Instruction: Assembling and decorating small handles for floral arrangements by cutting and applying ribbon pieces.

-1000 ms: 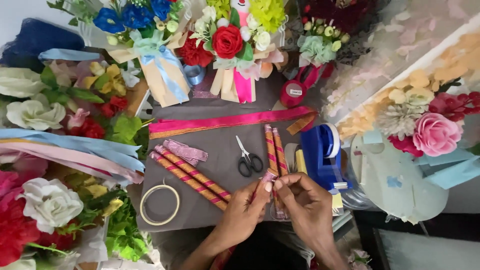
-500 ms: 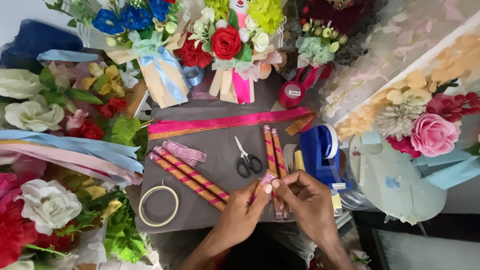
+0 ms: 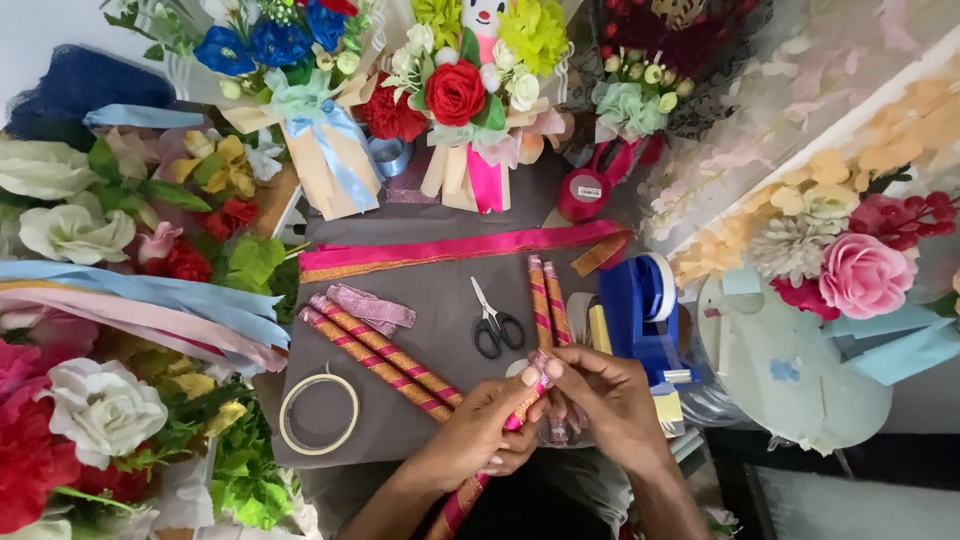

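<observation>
Pink-and-gold ribbon already spirals up most of the stick (image 3: 478, 478) we pinch between our left hand (image 3: 478, 438) and right hand (image 3: 608, 402); only its top end seems unfinished. Four wrapped sticks (image 3: 385, 358) and scissors (image 3: 495, 322) lie just beyond our grip.

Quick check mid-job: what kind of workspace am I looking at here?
Likely a craft table for making bouquets and gift decorations: artificial flower bouquets ring the grey mat, with scissors, a blue tape dispenser and ribbon-wrapped sticks laid out.
</observation>
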